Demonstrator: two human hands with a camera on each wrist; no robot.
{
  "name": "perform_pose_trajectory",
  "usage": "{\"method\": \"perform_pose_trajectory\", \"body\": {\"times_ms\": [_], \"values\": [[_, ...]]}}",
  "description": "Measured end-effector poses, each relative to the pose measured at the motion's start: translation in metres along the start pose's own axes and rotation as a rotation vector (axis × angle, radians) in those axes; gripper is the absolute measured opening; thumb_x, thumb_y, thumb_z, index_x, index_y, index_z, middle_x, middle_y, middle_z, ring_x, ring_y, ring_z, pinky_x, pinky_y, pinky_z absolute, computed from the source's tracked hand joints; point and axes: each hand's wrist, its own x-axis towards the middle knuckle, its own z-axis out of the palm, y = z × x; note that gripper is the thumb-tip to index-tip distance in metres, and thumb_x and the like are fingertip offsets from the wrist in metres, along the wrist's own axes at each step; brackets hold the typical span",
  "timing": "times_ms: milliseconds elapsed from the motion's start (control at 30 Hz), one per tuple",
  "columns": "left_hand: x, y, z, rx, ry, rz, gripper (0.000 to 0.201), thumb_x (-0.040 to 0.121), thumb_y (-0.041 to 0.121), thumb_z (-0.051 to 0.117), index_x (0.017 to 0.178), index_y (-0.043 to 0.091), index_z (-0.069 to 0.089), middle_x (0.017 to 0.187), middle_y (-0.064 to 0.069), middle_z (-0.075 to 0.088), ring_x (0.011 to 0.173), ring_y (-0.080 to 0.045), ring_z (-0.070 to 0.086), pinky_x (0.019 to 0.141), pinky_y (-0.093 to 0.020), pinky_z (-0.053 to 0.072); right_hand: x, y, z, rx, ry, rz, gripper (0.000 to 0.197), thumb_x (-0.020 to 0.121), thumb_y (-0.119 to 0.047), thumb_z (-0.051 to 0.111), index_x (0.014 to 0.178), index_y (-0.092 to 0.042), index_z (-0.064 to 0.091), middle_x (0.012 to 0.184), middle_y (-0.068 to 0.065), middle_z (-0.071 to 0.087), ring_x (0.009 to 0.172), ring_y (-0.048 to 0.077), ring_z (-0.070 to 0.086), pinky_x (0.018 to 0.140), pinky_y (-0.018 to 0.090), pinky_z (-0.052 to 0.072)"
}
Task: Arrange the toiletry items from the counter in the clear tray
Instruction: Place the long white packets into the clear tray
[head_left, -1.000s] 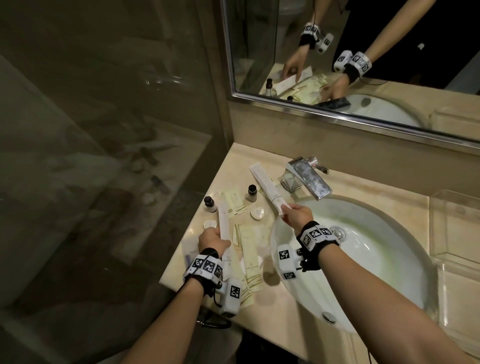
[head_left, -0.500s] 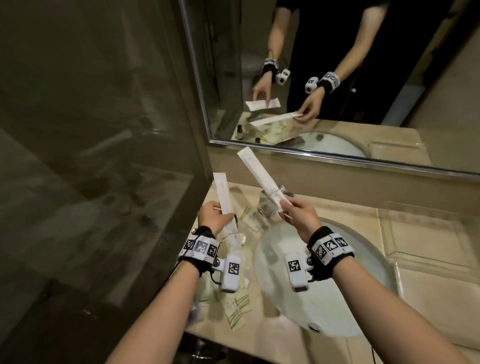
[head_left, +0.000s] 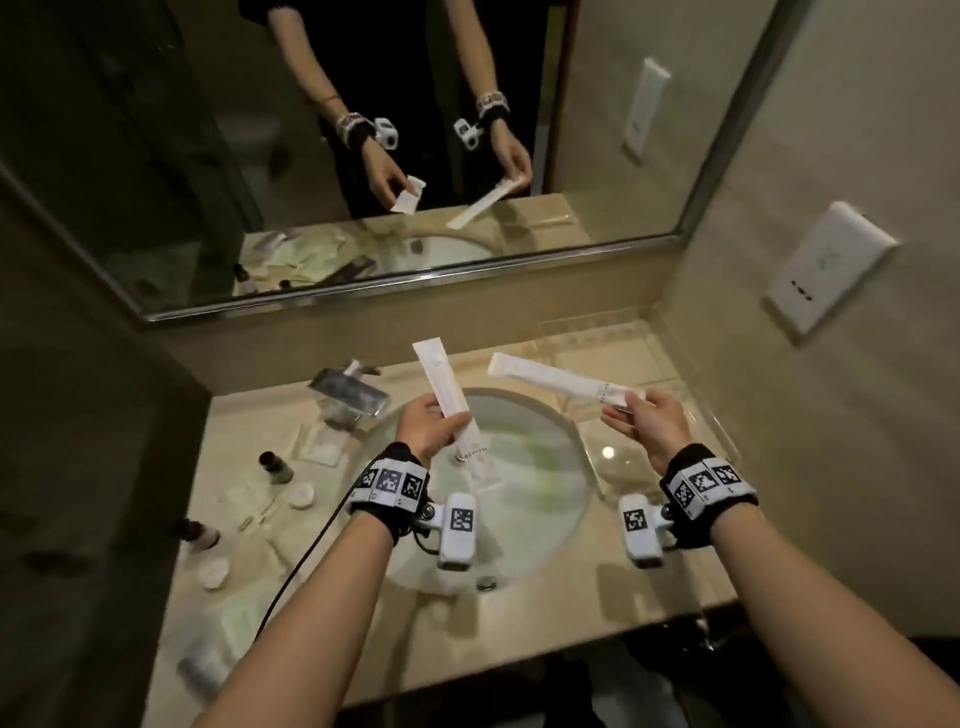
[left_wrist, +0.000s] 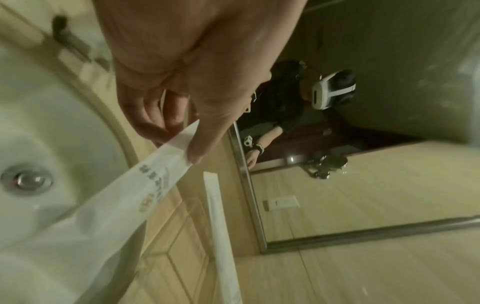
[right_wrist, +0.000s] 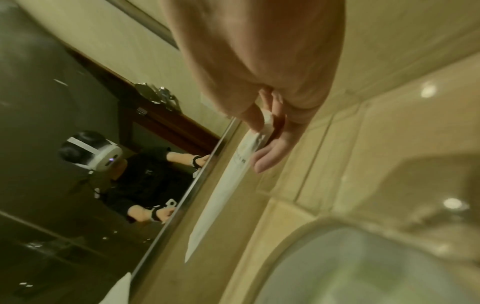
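My left hand (head_left: 439, 418) grips a long white paper packet (head_left: 449, 395) near its lower end and holds it upright over the sink (head_left: 540, 499). The left wrist view shows thumb and fingers pinching that packet (left_wrist: 145, 185). My right hand (head_left: 628, 410) pinches the end of a second long white packet (head_left: 556, 382), which points left above the clear tray (head_left: 714, 434) on the counter right of the sink. In the right wrist view this packet (right_wrist: 223, 191) runs out from the fingers (right_wrist: 267, 160). I cannot make out anything inside the tray.
Small dark-capped bottles (head_left: 275, 467), round white lids (head_left: 302, 496) and flat sachets (head_left: 319, 449) lie on the counter left of the sink. A chrome faucet (head_left: 348, 395) stands at the back left. The mirror (head_left: 363, 156) is behind, and a wall plate (head_left: 826, 265) is on the right.
Both hands lifted their packets off the left counter and carried them right: the left is now over the sink, the right over the tray. The right packet has tipped to nearly level.
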Motion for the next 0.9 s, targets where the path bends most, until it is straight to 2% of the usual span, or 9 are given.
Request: {"method": "perform_pose_trajectory", "body": {"times_ms": [133,267,333,400,533,600,700,800,900], "values": [[0.003,-0.013,0.068,0.068,-0.046,-0.036,0.040,0.081,0.000,0.069,0.119,-0.004,0.056,0.111,-0.021,0.065,0.083,-0.026,0.061,0.055,-0.023,0.050,0.034,0.005,-0.070,-0.118,0.145,0.060,0.048,0.103,-0.002,0.037,0.149,0.000,0.026,0.113,0.024,0.051,0.088,0.029,0.061,0.054,0.026,0.059],[0.008,-0.020,0.124,0.096,-0.045,-0.068,0.040,0.082,0.001,0.069,0.119,-0.004,0.056,0.108,-0.022,0.066,0.076,-0.022,0.062,0.058,-0.022,0.051,0.080,0.018,-0.122,-0.327,0.223,0.127,0.039,0.100,0.001,0.035,0.138,-0.003,0.041,0.122,0.025,0.055,0.086,0.035,0.061,0.067,0.040,0.060],[0.011,-0.024,0.145,0.108,-0.040,-0.089,0.042,0.081,0.002,0.069,0.121,-0.004,0.055,0.110,-0.025,0.066,0.082,-0.025,0.063,0.065,-0.027,0.052,0.103,0.027,-0.142,-0.526,0.255,0.113,0.033,0.098,-0.006,0.042,0.130,-0.002,0.049,0.121,0.026,0.060,0.095,0.038,0.065,0.083,0.049,0.057],[0.013,-0.028,0.162,0.117,-0.034,-0.110,0.042,0.082,0.002,0.069,0.121,-0.004,0.055,0.110,-0.026,0.067,0.083,-0.026,0.064,0.067,-0.028,0.053,0.121,0.034,-0.154,-0.645,0.233,0.102,0.029,0.095,-0.005,0.047,0.123,-0.002,0.052,0.115,0.023,0.062,0.101,0.040,0.065,0.090,0.051,0.055],[0.013,-0.034,0.180,0.133,-0.012,-0.121,0.038,0.082,0.003,0.069,0.118,-0.003,0.055,0.103,-0.024,0.068,0.069,-0.017,0.063,0.058,-0.021,0.051,0.121,0.028,-0.152,-0.865,0.178,0.097,0.026,0.094,-0.003,0.046,0.119,0.001,0.053,0.120,0.025,0.061,0.109,0.042,0.061,0.095,0.045,0.051],[0.016,-0.037,0.185,0.133,-0.002,-0.134,0.037,0.082,0.003,0.070,0.116,-0.002,0.056,0.100,-0.024,0.067,0.068,-0.018,0.062,0.061,-0.024,0.052,0.120,0.027,-0.149,-0.963,0.159,0.084,0.031,0.096,-0.009,0.048,0.125,0.001,0.051,0.127,0.025,0.057,0.117,0.041,0.056,0.096,0.041,0.046],[0.019,-0.039,0.189,0.139,0.011,-0.145,0.038,0.081,0.004,0.071,0.115,-0.006,0.057,0.093,-0.022,0.066,0.076,-0.027,0.063,0.072,-0.034,0.054,0.119,0.028,-0.145,-1.115,0.112,0.035,0.046,0.094,-0.023,0.057,0.133,0.000,0.046,0.134,0.023,0.049,0.117,0.041,0.056,0.098,0.044,0.048],[0.024,-0.040,0.192,0.128,0.010,-0.150,0.037,0.081,0.004,0.071,0.114,-0.006,0.058,0.084,-0.018,0.065,0.078,-0.029,0.061,0.077,-0.039,0.055,0.116,0.032,-0.144,-1.277,0.038,-0.092,0.045,0.093,-0.018,0.058,0.136,-0.007,0.047,0.140,0.015,0.042,0.114,0.036,0.057,0.096,0.044,0.049],[0.029,-0.043,0.195,0.123,-0.001,-0.150,0.035,0.081,0.004,0.071,0.113,-0.005,0.058,0.077,-0.013,0.064,0.071,-0.025,0.061,0.070,-0.033,0.054,0.112,0.037,-0.133,-1.274,-0.115,-0.298,0.034,0.092,-0.012,0.058,0.125,-0.014,0.061,0.137,0.006,0.048,0.111,0.027,0.059,0.092,0.033,0.047]]}}
